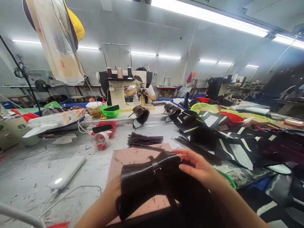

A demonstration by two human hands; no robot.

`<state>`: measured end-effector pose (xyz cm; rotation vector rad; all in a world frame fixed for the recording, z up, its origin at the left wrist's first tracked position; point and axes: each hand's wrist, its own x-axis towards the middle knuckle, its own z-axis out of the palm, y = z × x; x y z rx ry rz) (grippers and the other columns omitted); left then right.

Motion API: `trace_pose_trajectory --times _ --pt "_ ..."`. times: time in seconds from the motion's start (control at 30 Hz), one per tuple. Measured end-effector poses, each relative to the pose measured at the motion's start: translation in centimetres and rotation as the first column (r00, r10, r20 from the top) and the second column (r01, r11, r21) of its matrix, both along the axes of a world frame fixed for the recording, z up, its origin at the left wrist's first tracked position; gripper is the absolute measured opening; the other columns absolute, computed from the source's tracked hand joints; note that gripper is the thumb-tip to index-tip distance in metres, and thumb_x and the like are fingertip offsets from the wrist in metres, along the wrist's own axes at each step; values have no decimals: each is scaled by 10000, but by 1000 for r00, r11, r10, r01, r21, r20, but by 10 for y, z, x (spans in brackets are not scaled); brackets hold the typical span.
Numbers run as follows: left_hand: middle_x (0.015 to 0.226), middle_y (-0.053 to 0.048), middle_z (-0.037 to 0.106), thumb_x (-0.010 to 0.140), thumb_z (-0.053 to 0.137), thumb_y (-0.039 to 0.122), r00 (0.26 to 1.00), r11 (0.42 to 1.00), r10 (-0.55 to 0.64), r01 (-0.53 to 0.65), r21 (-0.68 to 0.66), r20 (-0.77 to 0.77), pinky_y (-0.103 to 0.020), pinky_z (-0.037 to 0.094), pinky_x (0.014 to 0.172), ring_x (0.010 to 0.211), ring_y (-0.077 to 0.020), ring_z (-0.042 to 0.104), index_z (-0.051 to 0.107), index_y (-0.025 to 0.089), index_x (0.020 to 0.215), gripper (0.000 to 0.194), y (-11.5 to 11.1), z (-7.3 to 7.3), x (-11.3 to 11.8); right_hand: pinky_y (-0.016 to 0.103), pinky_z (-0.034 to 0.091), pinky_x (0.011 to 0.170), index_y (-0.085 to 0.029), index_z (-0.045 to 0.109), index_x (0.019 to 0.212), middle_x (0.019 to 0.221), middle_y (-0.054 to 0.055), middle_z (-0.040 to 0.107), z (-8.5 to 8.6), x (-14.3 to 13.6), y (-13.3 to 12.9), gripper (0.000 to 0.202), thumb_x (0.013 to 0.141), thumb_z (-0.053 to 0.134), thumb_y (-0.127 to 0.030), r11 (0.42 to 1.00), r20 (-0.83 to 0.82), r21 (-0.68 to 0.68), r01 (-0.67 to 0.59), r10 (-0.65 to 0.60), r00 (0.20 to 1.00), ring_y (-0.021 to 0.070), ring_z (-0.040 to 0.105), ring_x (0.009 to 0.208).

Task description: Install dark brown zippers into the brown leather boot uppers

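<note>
A dark brown, glossy leather boot upper (140,177) with a strap and a small metal buckle (157,170) is held in front of me over a pink board (118,160). My left hand (113,191) reaches in at its left end, and its fingers are hidden by the leather. On the other side my right hand (198,166) is closed on the upper's right edge, thumb and fingers against the leather. Below, the dark leather merges into deep shadow, so its lower outline cannot be made out. Just beyond the board lies a bundle of dark strips (143,140).
Two more brown uppers (140,116) (171,111) lie farther back. Black pieces with white patches (239,152) pile up at right. A white corded device (68,171), a red tray (111,126) and a green bowl (110,111) stand left. A person works behind a sewing machine (118,91).
</note>
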<state>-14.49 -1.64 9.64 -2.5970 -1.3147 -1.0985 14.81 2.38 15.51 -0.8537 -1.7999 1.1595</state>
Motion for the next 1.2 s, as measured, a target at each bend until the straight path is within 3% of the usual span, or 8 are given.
trace_pose_trajectory --times 0.2,0.37,0.53,0.7,0.87,0.97,1.07,1.2 --pt "1041 -58 631 850 411 241 939 899 343 -318 299 -32 -265 532 748 906 -167 620 570 220 1016 230 0 -30 -33 377 517 638 -263 648 827 784 32 661 2 3 62 163 678 594 -305 870 -65 285 403 -402 913 221 613 705" --pt "1014 -45 652 844 411 276 947 929 304 -270 253 -105 -206 542 692 849 -151 644 576 242 997 228 -1 -52 -25 361 439 823 -127 595 917 922 96 638 24 -26 184 285 772 450 -324 686 -120 361 631 -637 761 206 571 876" --pt "1037 -49 647 819 439 274 961 970 219 -194 150 -170 -233 546 711 873 -170 639 579 263 990 221 2 -70 -14 315 397 875 -120 423 1227 1212 119 502 32 -34 255 428 840 381 -298 748 99 321 581 -636 765 176 512 1031" --pt "996 -40 664 809 441 247 974 999 52 -47 24 -220 -194 544 687 830 -151 651 581 265 982 223 3 -76 7 286 418 784 -179 630 922 930 47 646 -23 13 193 259 670 628 -239 863 505 250 438 -502 702 178 588 823" --pt "1014 -59 657 772 438 153 951 985 -169 153 -81 -260 -258 542 730 862 -171 637 595 235 948 250 22 -62 48 386 413 614 -133 618 650 640 125 627 -79 68 87 321 651 613 -454 805 799 173 568 -452 397 309 599 680" --pt "1036 -69 644 738 444 113 938 966 -245 215 -143 -245 -320 532 756 893 -192 618 596 214 922 259 40 -54 77 339 408 630 -148 619 748 783 128 658 -105 72 49 325 703 552 -462 836 928 202 511 -330 174 302 610 790" --pt "1134 -66 592 732 502 137 917 930 -319 253 -267 -240 -376 483 848 1006 -214 560 572 225 997 288 61 -49 106 301 404 641 -141 612 828 860 128 664 -112 63 39 261 771 487 -363 834 915 306 460 -391 98 272 611 840" --pt "1283 -92 468 689 582 169 925 928 -229 113 -355 -304 -398 397 953 1152 -234 451 441 212 1214 546 91 -48 144 286 400 639 -160 595 892 865 111 659 -87 56 54 268 855 362 -287 787 858 425 448 -508 79 241 624 816"
